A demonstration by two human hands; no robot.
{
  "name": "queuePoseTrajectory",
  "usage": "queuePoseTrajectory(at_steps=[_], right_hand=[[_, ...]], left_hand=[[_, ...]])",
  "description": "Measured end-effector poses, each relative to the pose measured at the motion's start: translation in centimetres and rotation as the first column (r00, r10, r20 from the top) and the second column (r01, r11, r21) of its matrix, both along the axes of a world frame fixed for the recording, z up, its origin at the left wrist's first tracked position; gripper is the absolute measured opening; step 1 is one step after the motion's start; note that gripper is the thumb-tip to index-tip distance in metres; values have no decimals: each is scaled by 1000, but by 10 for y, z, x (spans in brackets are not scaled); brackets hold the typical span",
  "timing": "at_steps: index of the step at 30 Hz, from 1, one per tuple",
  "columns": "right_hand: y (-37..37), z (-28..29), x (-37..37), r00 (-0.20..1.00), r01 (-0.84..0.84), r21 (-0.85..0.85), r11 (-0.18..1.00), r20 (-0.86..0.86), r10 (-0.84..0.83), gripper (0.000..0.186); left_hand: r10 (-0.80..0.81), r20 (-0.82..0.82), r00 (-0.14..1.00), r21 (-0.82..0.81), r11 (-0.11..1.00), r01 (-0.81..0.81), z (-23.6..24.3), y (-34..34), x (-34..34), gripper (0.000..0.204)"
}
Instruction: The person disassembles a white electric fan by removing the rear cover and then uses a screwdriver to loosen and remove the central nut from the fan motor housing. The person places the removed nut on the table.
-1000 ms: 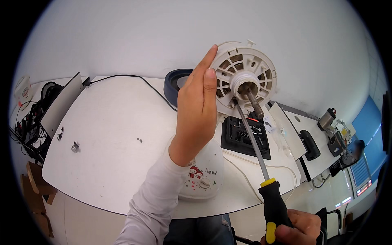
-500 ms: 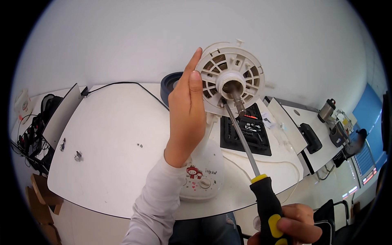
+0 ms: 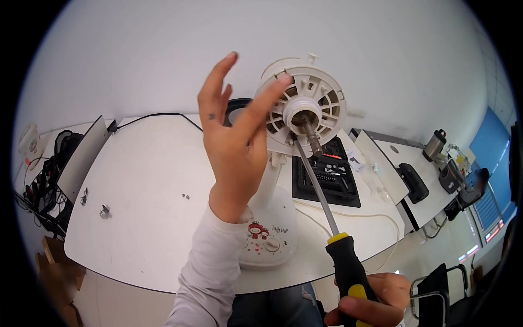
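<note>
A white electric fan's motor housing, with a slotted round front and a metal shaft, stands above its printed white base. My right hand grips a black-and-yellow screwdriver by its handle. The screwdriver's tip meets the front of the housing just below the central collar. My left hand is raised at the housing's left side, fingers spread and holding nothing. Its thumb overlaps the slotted front; whether it touches is unclear.
A black tool case lies open behind the base at right, by a white cord. Small metal bits and a plug-like piece lie on the table's left. A dark blue round object sits behind my left hand.
My left hand has opened from flat against the housing's side, its fingers spreading apart. The housing and the screwdriver have shifted slightly left in view, the tip still at the same spot.
</note>
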State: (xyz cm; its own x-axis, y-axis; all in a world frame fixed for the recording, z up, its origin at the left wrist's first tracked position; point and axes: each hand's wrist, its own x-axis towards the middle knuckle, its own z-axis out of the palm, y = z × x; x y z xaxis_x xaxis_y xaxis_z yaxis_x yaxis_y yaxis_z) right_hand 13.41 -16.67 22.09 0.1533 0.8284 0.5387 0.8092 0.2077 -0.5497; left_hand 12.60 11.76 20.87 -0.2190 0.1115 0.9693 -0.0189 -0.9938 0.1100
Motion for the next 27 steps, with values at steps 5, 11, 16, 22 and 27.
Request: queuePoseTrajectory(at_steps=[5, 11, 16, 22, 27], right_hand=[[4, 16, -4, 999, 21, -92, 996, 36, -18, 46], [2, 10, -2, 999, 20, -127, 992, -36, -25, 45], [23, -20, 34, 859, -341, 280, 898, 481, 177, 42], [36, -30, 32, 785, -420, 447, 790, 615, 70, 39], [41, -32, 24, 837, -342, 533, 774, 547, -7, 40]], left_hand=[[-133, -206, 969, 95, 983, 155, -1, 5, 3, 45], [-159, -267, 950, 104, 976, 193, 6, 3, -6, 51], [-181, -354, 917, 87, 970, 225, 10, 4, -4, 53], [-60, -559, 827, 182, 964, 193, 41, 3, -17, 48], [-166, -634, 755, 86, 955, 282, 46, 5, -18, 45]])
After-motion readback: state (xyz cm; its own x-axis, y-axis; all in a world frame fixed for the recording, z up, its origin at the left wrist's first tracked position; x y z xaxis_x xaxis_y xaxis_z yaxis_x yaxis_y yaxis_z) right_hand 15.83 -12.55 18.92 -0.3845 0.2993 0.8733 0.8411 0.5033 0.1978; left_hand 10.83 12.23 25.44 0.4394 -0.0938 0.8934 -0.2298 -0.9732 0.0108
